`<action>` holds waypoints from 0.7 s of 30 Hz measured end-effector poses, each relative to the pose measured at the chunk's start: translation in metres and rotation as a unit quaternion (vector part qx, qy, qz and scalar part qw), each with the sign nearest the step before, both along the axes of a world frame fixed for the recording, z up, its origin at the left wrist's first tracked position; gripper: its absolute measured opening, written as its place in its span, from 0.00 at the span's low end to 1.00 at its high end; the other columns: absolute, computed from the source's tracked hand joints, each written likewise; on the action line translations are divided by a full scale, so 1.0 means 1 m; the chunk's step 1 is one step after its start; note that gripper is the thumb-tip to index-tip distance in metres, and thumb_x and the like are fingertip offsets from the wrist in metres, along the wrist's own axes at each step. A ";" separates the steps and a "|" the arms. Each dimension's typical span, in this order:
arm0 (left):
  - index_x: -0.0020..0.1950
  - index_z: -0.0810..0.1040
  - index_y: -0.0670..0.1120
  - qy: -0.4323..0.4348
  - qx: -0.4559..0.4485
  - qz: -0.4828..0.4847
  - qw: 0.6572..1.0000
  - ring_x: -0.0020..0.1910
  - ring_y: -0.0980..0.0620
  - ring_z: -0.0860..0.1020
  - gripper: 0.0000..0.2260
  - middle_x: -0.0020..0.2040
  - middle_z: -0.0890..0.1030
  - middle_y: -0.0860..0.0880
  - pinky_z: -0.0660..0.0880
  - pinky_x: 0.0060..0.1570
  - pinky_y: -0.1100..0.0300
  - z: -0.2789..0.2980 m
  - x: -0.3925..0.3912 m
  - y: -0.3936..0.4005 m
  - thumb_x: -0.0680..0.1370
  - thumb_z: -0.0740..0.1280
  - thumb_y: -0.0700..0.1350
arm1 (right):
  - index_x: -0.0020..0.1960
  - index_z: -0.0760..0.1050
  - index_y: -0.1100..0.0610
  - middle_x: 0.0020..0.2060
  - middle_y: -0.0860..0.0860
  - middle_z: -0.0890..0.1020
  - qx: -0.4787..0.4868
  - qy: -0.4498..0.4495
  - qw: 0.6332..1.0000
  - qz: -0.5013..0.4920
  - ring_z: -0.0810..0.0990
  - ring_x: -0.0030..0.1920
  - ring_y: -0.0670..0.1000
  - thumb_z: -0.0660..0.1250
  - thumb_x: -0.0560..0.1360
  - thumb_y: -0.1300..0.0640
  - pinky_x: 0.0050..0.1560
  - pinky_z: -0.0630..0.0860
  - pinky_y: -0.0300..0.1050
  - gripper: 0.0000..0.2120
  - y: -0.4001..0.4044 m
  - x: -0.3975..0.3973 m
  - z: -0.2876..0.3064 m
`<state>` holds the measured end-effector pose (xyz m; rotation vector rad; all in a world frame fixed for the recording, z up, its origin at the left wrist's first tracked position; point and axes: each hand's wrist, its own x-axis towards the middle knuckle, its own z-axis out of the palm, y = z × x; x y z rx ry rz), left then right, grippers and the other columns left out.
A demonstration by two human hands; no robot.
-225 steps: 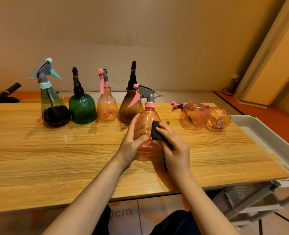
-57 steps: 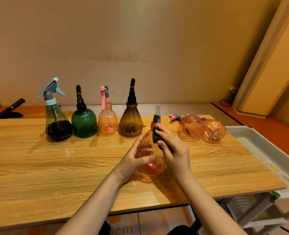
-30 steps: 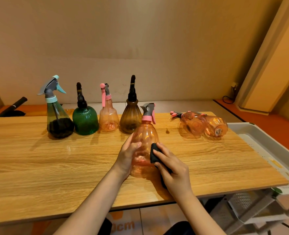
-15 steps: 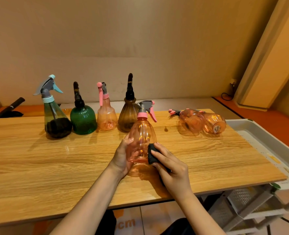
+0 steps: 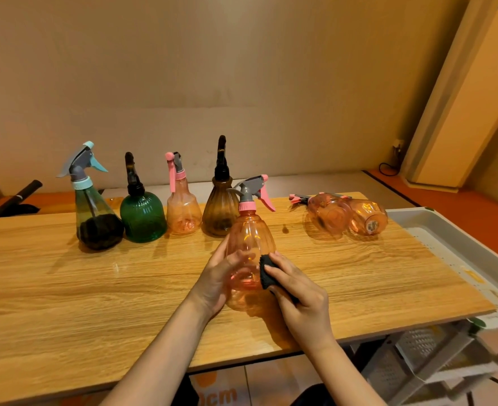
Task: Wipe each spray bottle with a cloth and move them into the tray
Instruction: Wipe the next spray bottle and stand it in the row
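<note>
The wiping step is in hand; the orange spray bottle [image 5: 249,253] stands upright on the wooden table [image 5: 66,288] near the middle of the view, its grey trigger head with pink lever pointing towards 3 o'clock. The left hand [image 5: 218,276] curls its grip round the bottle's lower body from the 9 o'clock side and steadies it; the right hand [image 5: 300,297] pinches a small black cloth [image 5: 266,272] and presses it against the bottle's flank at 3 o'clock.

Towards 11 o'clock four bottles stand in a row: a blue-capped bottle [image 5: 95,218], a green ribbed bottle [image 5: 143,218], a pale pink bottle [image 5: 183,212] and a brown ribbed bottle [image 5: 219,212]; at 2 o'clock two orange bottles [image 5: 347,213] lie on their sides, touching. The white tray [image 5: 446,230] sits beyond the table's edge at 3 o'clock, and no bottle shows in the part that is visible.

By my reading the body is nearly wiped; the next move calls for a firm hold and a carry rightward, past the lying pair, into the tray.
</note>
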<state>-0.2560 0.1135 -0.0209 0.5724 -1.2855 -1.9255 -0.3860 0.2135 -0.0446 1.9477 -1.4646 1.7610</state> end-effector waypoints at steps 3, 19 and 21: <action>0.69 0.69 0.52 -0.007 0.000 -0.003 1.000 0.59 0.45 0.79 0.50 0.60 0.81 0.44 0.79 0.49 0.55 -0.001 -0.001 0.000 0.50 0.83 0.60 | 0.60 0.76 0.60 0.61 0.52 0.76 0.009 0.017 1.000 0.004 0.72 0.65 0.48 0.65 0.72 0.63 0.65 0.67 0.39 0.16 0.000 0.000 -0.002; 0.72 0.67 0.51 -0.003 -0.040 -0.066 0.997 0.62 0.39 0.76 0.39 0.64 0.77 0.40 0.76 0.55 0.47 -0.009 -0.001 -0.002 0.63 0.77 0.48 | 0.58 0.78 0.59 0.59 0.47 0.76 0.011 -0.005 0.998 -0.055 0.73 0.61 0.44 0.65 0.72 0.63 0.62 0.68 0.32 0.15 -0.029 0.001 0.043; 0.72 0.67 0.51 -0.009 -0.057 -0.067 0.996 0.63 0.40 0.76 0.36 0.65 0.76 0.40 0.75 0.58 0.45 -0.010 -0.001 -0.003 0.65 0.73 0.47 | 0.58 0.78 0.60 0.59 0.48 0.76 0.018 0.016 0.999 -0.042 0.74 0.61 0.44 0.66 0.72 0.63 0.62 0.70 0.36 0.15 -0.032 -0.002 0.052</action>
